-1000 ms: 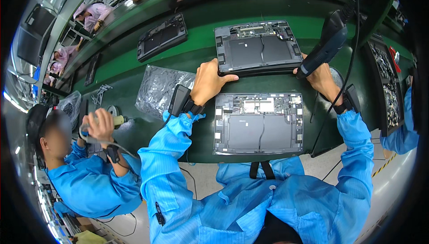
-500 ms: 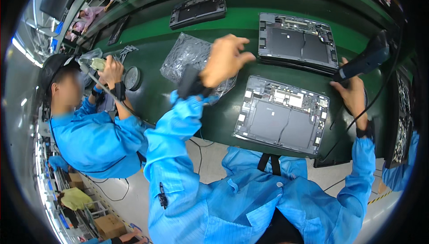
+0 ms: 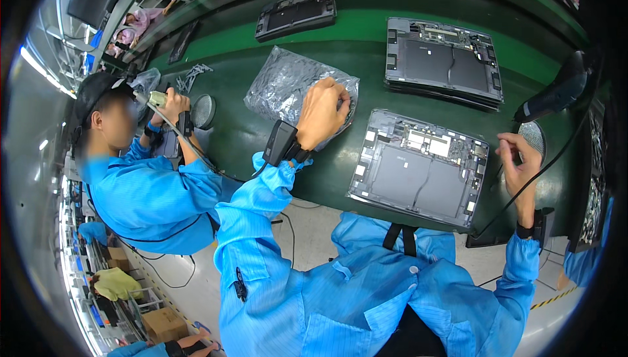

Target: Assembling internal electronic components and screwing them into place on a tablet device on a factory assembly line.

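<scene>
A clear plastic bag (image 3: 281, 89) is lying left of an open laptop base (image 3: 409, 170).
The left hand (image 3: 324, 112) is curling over the bag (whether its fingers are pinching plastic, one cannot tell); the right hand (image 3: 521, 166), fingers loosely bent and parted, is hovering near a round dish (image 3: 535, 136).

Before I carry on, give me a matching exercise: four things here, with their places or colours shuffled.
1. left hand
2. right hand
3. right stack
4. tool

A. just beyond the single device
B. dark, with a cable near it
C. at the right part of the plastic bag
D. just right of the single device

Pairs: 1-C, 2-D, 3-A, 4-B
</scene>
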`<action>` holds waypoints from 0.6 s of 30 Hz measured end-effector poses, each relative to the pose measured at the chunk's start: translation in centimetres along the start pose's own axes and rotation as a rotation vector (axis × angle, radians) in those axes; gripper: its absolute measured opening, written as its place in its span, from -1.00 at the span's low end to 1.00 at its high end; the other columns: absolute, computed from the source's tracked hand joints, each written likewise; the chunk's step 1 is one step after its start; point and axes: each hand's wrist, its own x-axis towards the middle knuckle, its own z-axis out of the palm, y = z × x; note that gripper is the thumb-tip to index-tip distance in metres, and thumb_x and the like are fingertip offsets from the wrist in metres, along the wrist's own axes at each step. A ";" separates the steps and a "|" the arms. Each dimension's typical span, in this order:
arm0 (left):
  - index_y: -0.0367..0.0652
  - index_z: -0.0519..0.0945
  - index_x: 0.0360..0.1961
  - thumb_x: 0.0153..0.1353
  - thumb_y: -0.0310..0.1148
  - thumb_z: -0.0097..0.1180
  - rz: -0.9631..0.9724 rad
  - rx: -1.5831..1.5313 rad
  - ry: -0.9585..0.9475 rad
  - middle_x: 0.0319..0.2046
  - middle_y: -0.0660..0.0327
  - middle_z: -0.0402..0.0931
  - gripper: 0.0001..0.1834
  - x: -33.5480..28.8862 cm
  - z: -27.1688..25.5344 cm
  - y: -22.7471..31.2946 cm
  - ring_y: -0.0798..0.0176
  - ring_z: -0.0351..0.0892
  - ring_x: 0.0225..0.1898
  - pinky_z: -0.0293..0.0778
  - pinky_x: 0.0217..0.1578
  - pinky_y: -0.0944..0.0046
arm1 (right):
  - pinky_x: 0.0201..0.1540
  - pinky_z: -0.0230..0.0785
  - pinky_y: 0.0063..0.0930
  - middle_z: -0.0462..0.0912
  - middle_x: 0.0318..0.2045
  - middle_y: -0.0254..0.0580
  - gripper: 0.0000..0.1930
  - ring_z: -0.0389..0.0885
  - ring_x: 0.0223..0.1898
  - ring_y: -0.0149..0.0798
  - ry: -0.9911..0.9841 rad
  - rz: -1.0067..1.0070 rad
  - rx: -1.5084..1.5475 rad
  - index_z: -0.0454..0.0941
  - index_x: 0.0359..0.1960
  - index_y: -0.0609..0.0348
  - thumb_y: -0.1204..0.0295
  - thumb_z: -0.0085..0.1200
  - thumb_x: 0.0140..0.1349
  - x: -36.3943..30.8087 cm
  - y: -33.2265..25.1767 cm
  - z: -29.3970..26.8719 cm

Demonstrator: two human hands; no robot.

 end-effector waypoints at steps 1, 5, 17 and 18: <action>-0.29 0.75 -0.23 0.19 -0.48 0.41 0.062 0.095 0.023 -0.27 0.01 0.70 -0.85 0.1 0.0 0.0 -0.10 0.72 -0.25 0.62 -0.19 0.00 | -0.29 0.46 -0.56 0.75 -0.37 -0.21 -0.87 0.74 -0.37 -0.43 -0.048 -0.016 0.022 0.73 -0.07 0.37 0.59 0.19 0.44 0.3 -0.6 0.4; -0.28 0.73 -0.20 0.31 -0.51 0.34 -0.096 -0.260 0.088 -0.31 0.16 0.70 -0.92 0.9 -0.3 0.8 0.21 0.69 -0.28 0.61 -0.22 0.16 | -0.27 0.55 -0.50 0.79 -0.35 -0.13 -0.86 0.79 -0.36 -0.37 -0.142 -0.118 0.142 0.74 -0.09 0.36 0.62 0.20 0.40 1.5 -2.2 2.2; -0.26 0.66 0.04 0.47 -0.44 0.33 -0.239 -1.480 -0.169 -0.08 0.15 0.72 -0.80 -0.1 0.7 13.6 0.31 0.69 0.02 0.60 0.10 0.26 | -0.09 0.60 -0.46 0.82 -0.16 -0.21 -0.72 0.79 -0.14 -0.40 -0.145 -0.021 0.676 0.70 0.12 0.31 0.54 0.31 0.40 2.1 -7.2 8.5; -0.26 0.66 0.04 0.47 -0.44 0.33 -0.238 -1.486 -0.179 -0.08 0.15 0.72 -0.80 -0.1 0.9 13.7 0.31 0.69 0.02 0.60 0.10 0.26 | -0.07 0.61 -0.46 0.81 -0.12 -0.21 -0.71 0.78 -0.11 -0.40 -0.131 0.008 0.777 0.69 0.13 0.32 0.54 0.32 0.41 1.9 -7.2 8.5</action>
